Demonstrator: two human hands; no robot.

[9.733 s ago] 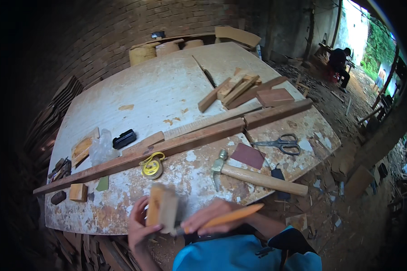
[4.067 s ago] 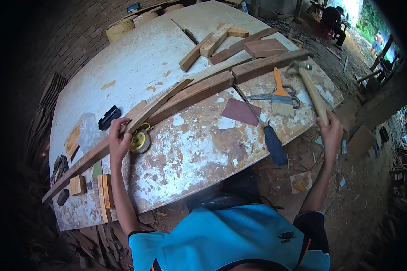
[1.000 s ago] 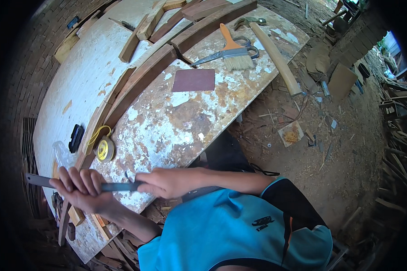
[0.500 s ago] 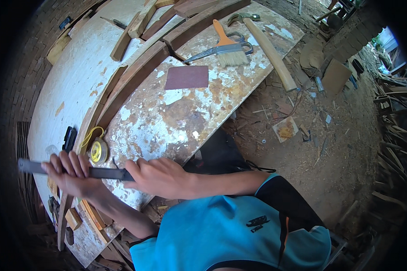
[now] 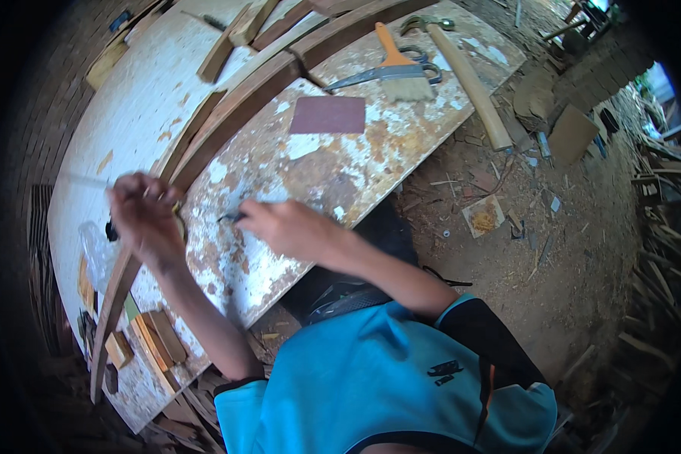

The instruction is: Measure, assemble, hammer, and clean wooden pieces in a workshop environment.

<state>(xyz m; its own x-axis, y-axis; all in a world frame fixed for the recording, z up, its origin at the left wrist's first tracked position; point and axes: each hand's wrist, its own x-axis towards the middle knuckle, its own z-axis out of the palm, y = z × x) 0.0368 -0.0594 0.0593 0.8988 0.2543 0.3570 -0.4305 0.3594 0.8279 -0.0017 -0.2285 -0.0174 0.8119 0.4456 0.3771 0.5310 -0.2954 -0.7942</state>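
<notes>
My left hand, motion-blurred, is raised over the long wooden beam, fingers curled on a long flat metal tool, whose faint end sticks out leftward. My right hand is closed on a dark end of the tool, above the paint-flaked board. A yellow tape measure is mostly hidden behind my left hand. Beyond my right hand lie a maroon sheet, metal scissors, a brush with an orange handle and a hammer.
The worktable carries a curved-looking beam, several wood offcuts, a plastic bag and small blocks at lower left. Scrap and shavings litter the ground at right; stacked planks stand at left.
Both hands have moved upward on the picture with the tool, away from my body; the left rose more and is now blurred. The brush, hammer and sheet still lie on the table.
</notes>
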